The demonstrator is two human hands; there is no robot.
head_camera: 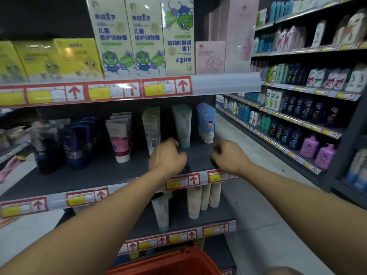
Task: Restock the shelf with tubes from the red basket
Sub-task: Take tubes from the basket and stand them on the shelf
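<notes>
Head view: left hand (167, 155) and right hand (228, 155) both reached over the middle shelf (99, 173), fingers loosely curled, nothing visibly held. Left fingertips sat just beside the teal-capped white tube (183, 128); blue tubes (206, 124) stood right of it, pink-labelled tube (119, 139) further left. Red basket (168, 262) sat near, bottom centre, contents not visible

Retail shop, toiletries aisle. Shelves (111, 173) stocked with tubes (183, 126) and bottles (309, 145). Price tags (166, 87) on every edge.
</notes>
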